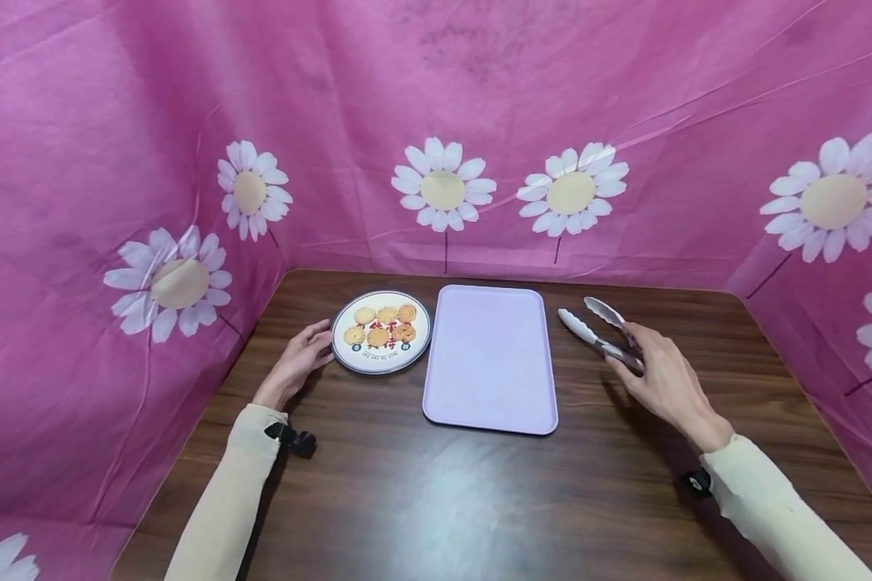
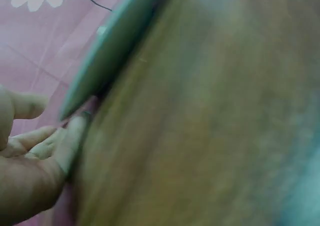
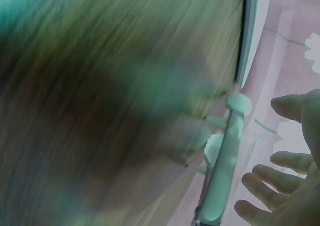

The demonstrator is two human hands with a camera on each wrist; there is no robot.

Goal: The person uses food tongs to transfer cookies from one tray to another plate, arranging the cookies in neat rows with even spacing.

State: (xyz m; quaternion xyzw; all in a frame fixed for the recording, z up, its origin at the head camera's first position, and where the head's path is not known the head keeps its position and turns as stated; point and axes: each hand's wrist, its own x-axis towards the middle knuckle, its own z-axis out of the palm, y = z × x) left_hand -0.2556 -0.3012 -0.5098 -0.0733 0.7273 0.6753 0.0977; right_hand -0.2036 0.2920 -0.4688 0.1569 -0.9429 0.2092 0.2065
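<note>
A white plate (image 1: 356,361) with a dark rim and red lettering bears several cookies (image 1: 378,336). At its left edge is my left hand (image 1: 299,363). In the left wrist view, thumb and fingers stand parted about the plate's edge (image 2: 112,51); contact is unclear. Metal tongs (image 1: 581,328) lie on the right, their jaws spread and pointing toward the back. Over their handle end hovers my right hand (image 1: 668,379). The right wrist view has the fingers of this hand (image 3: 285,178) spread, apart from the tongs (image 3: 227,156).
A pale purple tray (image 1: 489,359) lies between plate and tongs on the brown wooden table (image 1: 378,468). Pink cloth (image 1: 509,97) with daisies hangs behind the table and along its sides.
</note>
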